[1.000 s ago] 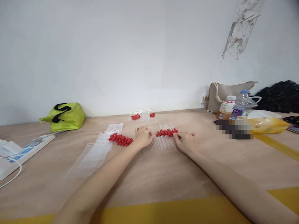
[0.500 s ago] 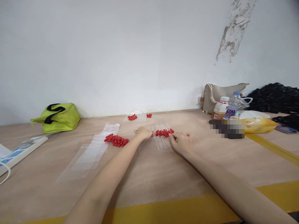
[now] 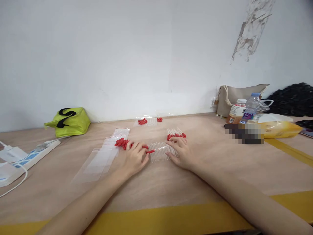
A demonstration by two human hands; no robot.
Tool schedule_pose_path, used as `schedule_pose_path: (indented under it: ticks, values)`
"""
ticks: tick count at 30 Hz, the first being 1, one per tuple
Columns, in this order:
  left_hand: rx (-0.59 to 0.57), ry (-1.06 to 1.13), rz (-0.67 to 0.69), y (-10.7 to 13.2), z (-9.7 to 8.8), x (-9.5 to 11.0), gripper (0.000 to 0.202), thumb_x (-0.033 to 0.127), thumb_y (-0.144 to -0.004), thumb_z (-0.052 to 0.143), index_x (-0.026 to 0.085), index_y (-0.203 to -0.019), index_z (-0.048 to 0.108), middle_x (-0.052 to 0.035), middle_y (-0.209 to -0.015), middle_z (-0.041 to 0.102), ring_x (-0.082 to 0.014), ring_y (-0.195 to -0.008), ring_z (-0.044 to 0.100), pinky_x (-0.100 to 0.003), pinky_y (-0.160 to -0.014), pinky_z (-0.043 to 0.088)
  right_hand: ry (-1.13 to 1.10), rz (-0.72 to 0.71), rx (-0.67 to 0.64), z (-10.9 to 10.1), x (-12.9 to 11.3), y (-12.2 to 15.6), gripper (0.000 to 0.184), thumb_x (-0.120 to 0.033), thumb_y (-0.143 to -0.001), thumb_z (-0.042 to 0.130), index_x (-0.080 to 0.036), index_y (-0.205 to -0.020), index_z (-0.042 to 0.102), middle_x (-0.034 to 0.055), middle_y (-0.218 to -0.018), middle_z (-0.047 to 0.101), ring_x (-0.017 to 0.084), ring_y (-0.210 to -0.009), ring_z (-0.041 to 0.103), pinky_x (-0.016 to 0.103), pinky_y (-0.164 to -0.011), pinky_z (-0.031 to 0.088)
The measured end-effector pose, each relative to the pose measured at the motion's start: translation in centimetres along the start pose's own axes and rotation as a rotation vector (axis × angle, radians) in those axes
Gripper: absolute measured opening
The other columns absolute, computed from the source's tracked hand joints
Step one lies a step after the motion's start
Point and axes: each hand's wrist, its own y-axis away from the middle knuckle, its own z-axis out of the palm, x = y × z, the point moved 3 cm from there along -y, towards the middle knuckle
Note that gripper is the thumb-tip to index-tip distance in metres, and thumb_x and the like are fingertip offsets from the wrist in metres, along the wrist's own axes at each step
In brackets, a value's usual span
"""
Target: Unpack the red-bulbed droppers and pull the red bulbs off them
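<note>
My left hand [image 3: 135, 159] is closed, its thumb and fingertips pinching a red rubber dropper bulb [image 3: 151, 151]. A thin clear tube [image 3: 160, 148] runs from this bulb toward my right hand [image 3: 183, 152]. The right thumb and fingers are spread apart around the tube's far end. Under and between both hands lies a row of clear tubes [image 3: 158, 157]. A pile of red bulbs [image 3: 121, 143] sits beside my left fingers, partly covered by them. Just beyond my right hand, several droppers with red bulbs [image 3: 176, 135] lie side by side, tubes pointing away.
Clear plastic bags [image 3: 97, 163] lie at the left. A bag of red-bulbed droppers [image 3: 142, 121] rests by the wall. Further left are a green pouch [image 3: 73, 122] and a power strip [image 3: 31, 160]. Bottles [image 3: 236, 112] and a yellow packet [image 3: 281, 129] stand at the right.
My left hand has moved left and nearer, from the tubes to the bulb pile, and now pinches a bulb. My right hand has shifted left over the tubes. The view has turned slightly left.
</note>
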Motion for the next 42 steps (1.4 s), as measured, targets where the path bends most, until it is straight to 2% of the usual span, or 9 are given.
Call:
schedule_pose_path:
  ticks: [4, 7, 10, 13, 18, 23, 30, 36, 42]
  values:
    - [0.171, 0.005, 0.131, 1.0, 0.4, 0.2, 0.01, 0.02, -0.077, 0.051, 0.021, -0.08, 0.061, -0.0015, -0.089, 0.066, -0.0187, -0.089, 0.055, -0.039, -0.086, 0.031, 0.078, -0.103, -0.076, 0.5, -1.1, 0.2, 0.028, -0.036, -0.082, 0.049, -0.024, -0.106, 0.059, 0.0051, -0.095, 0.062, 0.02, -0.094, 0.047, 0.041, -0.09, 0.025]
    - [0.209, 0.017, 0.142, 1.2, 0.9, 0.2, 0.009, 0.02, -0.075, 0.054, 0.022, -0.08, 0.061, -0.0009, -0.089, 0.066, -0.0185, -0.089, 0.055, -0.039, -0.087, 0.032, 0.1, -0.114, -0.087, 0.7, -1.1, 0.3, 0.025, -0.034, -0.084, 0.047, -0.024, -0.103, 0.061, 0.0032, -0.082, 0.064, 0.018, -0.088, 0.048, 0.04, -0.09, 0.022]
    - [0.208, 0.033, 0.135, 1.3, 1.1, 0.3, 0.009, 0.022, -0.075, 0.054, 0.023, -0.08, 0.062, -0.0011, -0.089, 0.066, -0.0186, -0.09, 0.055, -0.04, -0.087, 0.033, 0.119, -0.122, -0.123, 0.9, -1.2, 0.2, 0.026, -0.034, -0.085, 0.046, -0.024, -0.104, 0.06, 0.0022, -0.073, 0.063, 0.015, -0.079, 0.048, 0.038, -0.087, 0.023]
    - [0.211, 0.052, 0.101, 1.2, 1.1, 0.5, 0.012, 0.025, -0.076, 0.054, 0.023, -0.085, 0.063, -0.0037, -0.096, 0.065, -0.02, -0.095, 0.054, -0.04, -0.088, 0.034, 0.117, -0.13, -0.138, 0.9, -1.2, 0.2, 0.023, -0.033, -0.086, 0.045, -0.024, -0.095, 0.064, 0.0012, -0.067, 0.061, 0.014, -0.074, 0.047, 0.037, -0.085, 0.023]
    - [0.092, 0.149, 0.145, 0.8, 2.0, 0.9, 0.023, 0.026, -0.081, 0.05, 0.022, -0.102, 0.059, -0.0053, -0.11, 0.06, -0.0194, -0.105, 0.049, -0.04, -0.093, 0.031, 0.101, -0.133, -0.126, 1.1, -1.5, 0.4, 0.022, -0.031, -0.086, 0.044, -0.024, -0.087, 0.065, 0.0008, -0.066, 0.06, 0.014, -0.074, 0.046, 0.038, -0.086, 0.021]
    - [0.06, 0.2, 0.15, 0.6, 2.5, 0.9, 0.017, 0.023, -0.084, 0.047, 0.023, -0.094, 0.062, -0.0013, -0.091, 0.067, -0.0154, -0.094, 0.054, -0.037, -0.092, 0.031, 0.069, -0.141, -0.12, 1.2, -1.7, 0.5, 0.021, -0.03, -0.085, 0.045, -0.023, -0.083, 0.065, 0.0005, -0.065, 0.06, 0.013, -0.073, 0.045, 0.037, -0.087, 0.021]
    - [0.018, 0.174, 0.097, 0.8, 2.6, 0.7, 0.017, 0.025, -0.084, 0.045, 0.022, -0.078, 0.061, -0.0009, -0.075, 0.066, -0.0166, -0.085, 0.055, -0.04, -0.09, 0.03, 0.086, -0.187, -0.129, 1.1, -1.8, 0.6, 0.02, -0.027, -0.084, 0.045, -0.024, -0.081, 0.065, -0.0009, -0.062, 0.06, 0.012, -0.069, 0.044, 0.037, -0.087, 0.02]
    - [0.004, 0.091, 0.161, 0.8, 2.3, 1.1, 0.023, 0.018, -0.085, 0.039, 0.02, -0.073, 0.059, -0.0022, -0.072, 0.063, -0.0169, -0.086, 0.055, -0.041, -0.091, 0.029, 0.087, -0.182, -0.151, 0.9, -1.9, 0.7, 0.021, -0.028, -0.084, 0.045, -0.024, -0.078, 0.065, -0.0017, -0.061, 0.06, 0.012, -0.069, 0.044, 0.037, -0.088, 0.019]
    - [0.058, 0.046, 0.239, 1.1, 1.9, 1.4, 0.026, 0.01, -0.082, 0.036, 0.019, -0.073, 0.058, -0.0025, -0.076, 0.064, -0.0173, -0.084, 0.055, -0.038, -0.082, 0.034, 0.04, -0.169, -0.164, 0.7, -1.8, 0.8, 0.022, -0.029, -0.084, 0.045, -0.024, -0.076, 0.065, -0.0022, -0.057, 0.058, 0.012, -0.069, 0.045, 0.037, -0.087, 0.019]
